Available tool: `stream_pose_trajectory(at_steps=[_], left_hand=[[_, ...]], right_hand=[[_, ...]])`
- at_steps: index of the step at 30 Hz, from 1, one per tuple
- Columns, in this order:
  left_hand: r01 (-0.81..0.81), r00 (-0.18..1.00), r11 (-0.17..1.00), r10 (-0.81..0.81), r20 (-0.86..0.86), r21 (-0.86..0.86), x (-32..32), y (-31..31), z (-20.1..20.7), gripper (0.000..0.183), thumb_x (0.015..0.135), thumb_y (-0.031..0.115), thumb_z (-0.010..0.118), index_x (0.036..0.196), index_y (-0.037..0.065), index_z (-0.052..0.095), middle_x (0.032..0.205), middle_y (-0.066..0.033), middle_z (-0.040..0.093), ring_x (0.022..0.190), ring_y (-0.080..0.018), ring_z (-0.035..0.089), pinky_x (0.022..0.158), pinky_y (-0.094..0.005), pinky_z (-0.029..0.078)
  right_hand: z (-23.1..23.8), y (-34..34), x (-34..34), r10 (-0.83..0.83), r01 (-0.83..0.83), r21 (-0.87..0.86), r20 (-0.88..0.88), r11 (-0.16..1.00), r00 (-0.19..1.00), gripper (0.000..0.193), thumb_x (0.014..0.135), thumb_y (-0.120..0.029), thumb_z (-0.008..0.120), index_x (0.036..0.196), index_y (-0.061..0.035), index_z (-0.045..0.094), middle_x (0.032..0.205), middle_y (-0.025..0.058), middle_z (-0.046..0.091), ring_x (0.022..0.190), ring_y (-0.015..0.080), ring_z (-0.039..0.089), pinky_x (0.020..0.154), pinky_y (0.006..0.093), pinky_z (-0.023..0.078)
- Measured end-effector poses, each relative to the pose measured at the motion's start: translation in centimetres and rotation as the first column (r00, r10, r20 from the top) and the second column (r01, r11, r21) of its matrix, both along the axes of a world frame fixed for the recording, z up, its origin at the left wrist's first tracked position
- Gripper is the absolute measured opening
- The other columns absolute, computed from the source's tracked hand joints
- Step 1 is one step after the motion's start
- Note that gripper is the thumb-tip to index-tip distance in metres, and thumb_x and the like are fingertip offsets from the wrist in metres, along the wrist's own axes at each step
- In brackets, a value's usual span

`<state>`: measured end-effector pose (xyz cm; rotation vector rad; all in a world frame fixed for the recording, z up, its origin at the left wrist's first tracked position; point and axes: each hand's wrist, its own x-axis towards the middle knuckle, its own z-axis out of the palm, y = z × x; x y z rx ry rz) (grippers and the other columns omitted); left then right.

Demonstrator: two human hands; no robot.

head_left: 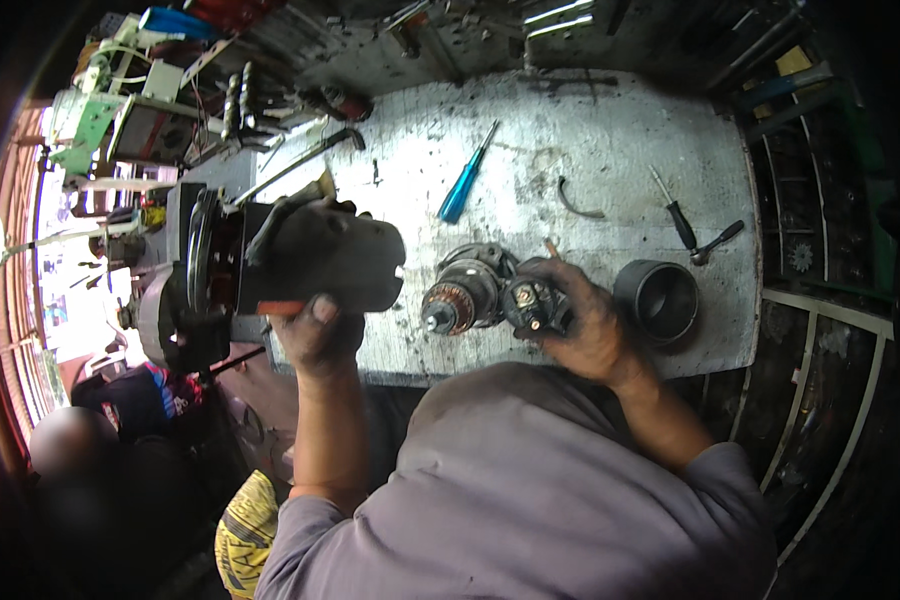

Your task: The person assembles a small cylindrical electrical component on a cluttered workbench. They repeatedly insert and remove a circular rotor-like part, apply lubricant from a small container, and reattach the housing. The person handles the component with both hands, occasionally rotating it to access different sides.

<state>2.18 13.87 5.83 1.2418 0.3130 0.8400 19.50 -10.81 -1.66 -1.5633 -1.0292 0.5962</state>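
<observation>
My left hand [320, 330] is closed around a dark metal cylinder, a motor housing [340, 255] with a notched end. Its thumb presses on the lower edge, beside a reddish-brown strip [281, 308]. Right of it on the table lies a starter motor assembly; its armature [450, 305] shows a copper commutator and a shaft end. My right hand [585, 325] grips the black solenoid [532, 305] at the assembly's right side, its terminals facing up. The palm side of that hand is hidden.
A blue-handled screwdriver [460, 190], a thin curved piece [577, 200], a black-handled screwdriver [680, 222] and a short dark tool [720, 242] lie on the worn table [410, 150]. A hollow dark cylinder [660, 300] stands at right. A bench vise [180, 280] is at left.
</observation>
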Motion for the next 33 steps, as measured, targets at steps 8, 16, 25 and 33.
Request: stream_pose_trajectory(at_steps=[8,16,25,33], left_hand=[[-0.013,1.000,0.997,0.014,-0.011,0.077,-1.5,-0.7,-0.3,0.091,0.081,0.026,0.089,0.156,0.001,0.046,0.145,-0.0204,0.063,0.136,-0.0401,0.063,0.115,-0.0568,0.053],[0.064,0.995,0.993,-0.055,0.082,-0.100,-3.1,-1.2,0.2,0.066,0.093,0.025,0.079,0.149,0.001,0.053,0.137,-0.0164,0.068,0.128,-0.0315,0.067,0.112,-0.0501,0.052],[0.347,0.925,0.812,-0.211,0.317,-0.470,-2.3,-0.1,3.2,0.060,0.093,0.028,0.080,0.144,0.006,0.058,0.139,-0.0168,0.067,0.133,-0.0372,0.063,0.120,-0.0610,0.047],[0.490,0.857,0.703,-0.282,0.431,-0.515,-1.2,0.1,4.9,0.059,0.095,0.029,0.078,0.146,0.008,0.058,0.145,-0.0174,0.063,0.137,-0.0404,0.058,0.122,-0.0662,0.042]], right_hand=[[-0.2,-0.3,-0.6,-0.037,0.056,-0.103,0.169,0.993,0.985,0.083,0.078,-0.005,0.095,0.150,-0.0044,0.055,0.136,0.0168,0.071,0.130,0.0314,0.069,0.113,0.0425,0.054],[0.2,-0.3,-1.8,-0.073,0.085,-0.077,0.145,0.993,0.987,0.078,0.084,-0.006,0.090,0.153,-0.0036,0.053,0.135,0.0197,0.072,0.129,0.0305,0.069,0.112,0.0411,0.053],[0.7,-0.4,-2.5,-0.128,0.164,-0.200,0.181,0.966,0.975,0.077,0.092,-0.020,0.086,0.157,-0.0034,0.048,0.138,0.0246,0.070,0.130,0.0390,0.068,0.111,0.0439,0.054],[0.5,-0.6,-2.7,-0.140,0.180,-0.181,0.216,0.967,0.966,0.074,0.092,-0.019,0.085,0.155,-0.0044,0.048,0.137,0.0228,0.071,0.130,0.0349,0.069,0.113,0.0427,0.054]])
